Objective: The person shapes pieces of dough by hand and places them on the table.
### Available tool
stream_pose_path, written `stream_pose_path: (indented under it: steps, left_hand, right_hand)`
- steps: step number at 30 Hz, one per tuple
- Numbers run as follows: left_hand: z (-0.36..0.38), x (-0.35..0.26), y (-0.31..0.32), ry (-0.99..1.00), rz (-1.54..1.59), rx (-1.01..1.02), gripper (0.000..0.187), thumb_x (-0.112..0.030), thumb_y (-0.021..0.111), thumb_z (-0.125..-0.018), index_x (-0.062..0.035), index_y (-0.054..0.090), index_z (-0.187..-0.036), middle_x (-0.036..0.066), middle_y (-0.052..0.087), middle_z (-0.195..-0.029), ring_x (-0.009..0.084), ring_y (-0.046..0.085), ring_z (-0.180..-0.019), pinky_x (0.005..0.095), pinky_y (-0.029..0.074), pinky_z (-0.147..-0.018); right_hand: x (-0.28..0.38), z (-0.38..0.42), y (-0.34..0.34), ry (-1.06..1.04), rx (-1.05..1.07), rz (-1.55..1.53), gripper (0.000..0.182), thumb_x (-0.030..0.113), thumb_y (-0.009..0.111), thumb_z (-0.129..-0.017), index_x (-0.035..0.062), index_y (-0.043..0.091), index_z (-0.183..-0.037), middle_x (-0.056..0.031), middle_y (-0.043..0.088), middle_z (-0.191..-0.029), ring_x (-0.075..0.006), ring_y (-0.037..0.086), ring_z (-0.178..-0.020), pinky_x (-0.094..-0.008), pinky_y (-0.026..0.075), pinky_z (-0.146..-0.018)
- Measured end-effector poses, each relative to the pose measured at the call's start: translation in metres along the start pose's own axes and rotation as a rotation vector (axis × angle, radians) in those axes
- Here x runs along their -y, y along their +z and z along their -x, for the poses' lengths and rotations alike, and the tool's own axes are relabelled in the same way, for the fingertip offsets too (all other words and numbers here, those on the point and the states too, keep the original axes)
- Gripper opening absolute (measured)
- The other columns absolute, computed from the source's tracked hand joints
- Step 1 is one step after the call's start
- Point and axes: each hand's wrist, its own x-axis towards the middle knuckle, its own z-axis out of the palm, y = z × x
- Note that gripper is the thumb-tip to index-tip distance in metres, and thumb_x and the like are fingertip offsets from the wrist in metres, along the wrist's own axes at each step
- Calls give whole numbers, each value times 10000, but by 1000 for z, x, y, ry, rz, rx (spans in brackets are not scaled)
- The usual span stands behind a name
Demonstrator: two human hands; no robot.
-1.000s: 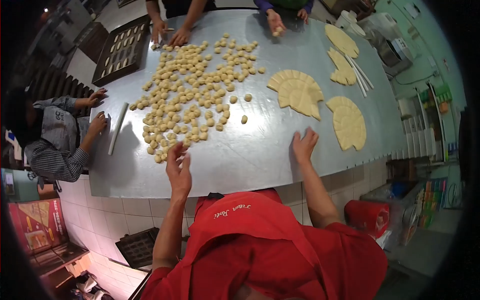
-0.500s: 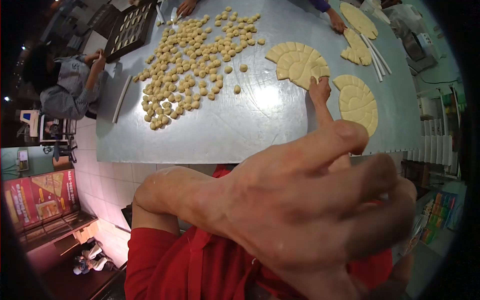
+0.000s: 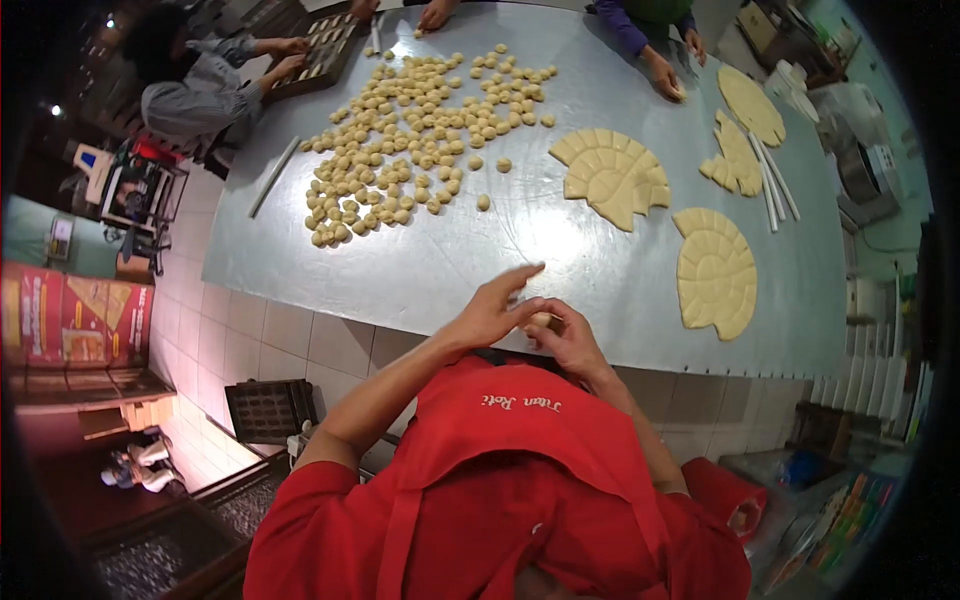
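Note:
Close to my apron, at the near edge of the metal table (image 3: 430, 285), my two hands meet. My right hand (image 3: 572, 343) has its fingers curled round a small piece of dough (image 3: 541, 319). Against it, the thumb of my left hand (image 3: 488, 312) reaches toward the dough, while its other fingers stretch out over the table, slightly blurred. Beyond them lie two flat dough sheets scored into segments: a fan-shaped sheet (image 3: 612, 172) and another scored sheet (image 3: 716, 268) to the right. Many small dough balls (image 3: 400, 140) are spread over the left and middle of the table.
White rods (image 3: 770, 185) lie by a cut dough piece (image 3: 735, 155) and an uncut dough sheet (image 3: 750, 103) at far right. Another rod (image 3: 273, 178) lies at left. Co-workers stand around the far side; one handles a dark tray (image 3: 318, 58).
My left hand has dropped from close before the camera to the table's near edge. My right hand has left the fan-shaped sheet and come back to meet it, holding a dough piece.

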Motion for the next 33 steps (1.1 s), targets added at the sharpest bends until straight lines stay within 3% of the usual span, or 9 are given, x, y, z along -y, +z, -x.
stream_pose_path:
  steps: [2,9,14,18,21,23,27,29,33]
  left_hand:
    - [12,22,6,-64,66,-88,380,-257,677,-1079,26,667,-1333,107,748,-1122,180,705,-1021,348,581,-906]
    - [25,6,-6,-267,148,-566,405,-337,628,-1110,19,705,-933,81,707,-722,126,678,-664,313,538,-603]
    - [32,23,-36,-147,-154,-765,507,-392,571,-1127,22,676,-853,167,672,-674,229,667,-599,392,523,-584]
    - [38,13,-56,-154,-87,-812,547,-418,593,-1109,28,651,-797,207,651,-662,318,666,-592,449,517,-597]
    - [41,32,-75,-215,-207,-780,546,-464,670,-1054,24,650,-812,211,668,-690,385,672,-630,479,524,-621]
    - [43,77,-94,-224,-468,-867,553,-540,778,-950,-4,652,-900,224,697,-782,472,679,-769,535,533,-724]
    - [91,117,-158,-514,-913,-543,230,-262,612,-1067,-37,638,-1101,203,672,-1055,394,654,-963,538,499,-807]
    - [110,139,-168,-386,-936,-605,199,-206,598,-1044,-42,647,-1147,188,670,-1084,376,643,-1021,532,487,-845]
    - [85,132,-139,-115,-823,-455,347,-120,599,-975,-91,643,-1318,153,642,-1201,355,603,-1174,505,459,-971]
  right_hand:
    - [19,-11,11,-190,-51,432,362,97,706,-1018,45,623,-1367,-88,723,-1023,-174,710,-829,-325,586,-717]
    - [52,-41,56,-724,-140,959,259,147,729,-1006,18,721,-1230,-181,773,-966,-241,780,-823,-365,622,-737]
    - [64,-62,101,-144,20,274,240,153,779,-993,15,732,-1184,-96,772,-953,-178,737,-788,-316,596,-706]
    - [59,-84,110,-16,182,-93,201,128,795,-980,-2,735,-1121,-70,748,-914,-139,685,-746,-272,556,-660]
    - [58,-104,94,145,404,-203,197,121,809,-964,-13,731,-1086,-85,740,-894,-131,660,-721,-245,526,-645]
    - [63,-108,73,423,836,-149,206,145,813,-964,-7,728,-1073,-86,743,-917,-120,658,-735,-249,510,-654]
    - [50,-92,63,54,281,372,182,123,757,-983,-38,724,-1062,-121,753,-940,-176,687,-733,-313,513,-619]
    - [6,-93,23,-491,-325,846,195,62,710,-930,-50,701,-1090,-162,727,-985,-294,700,-845,-406,561,-773]
    - [-33,-84,54,-663,-116,1170,310,35,657,-803,0,658,-1110,-185,660,-1001,-429,607,-1019,-576,454,-1006]
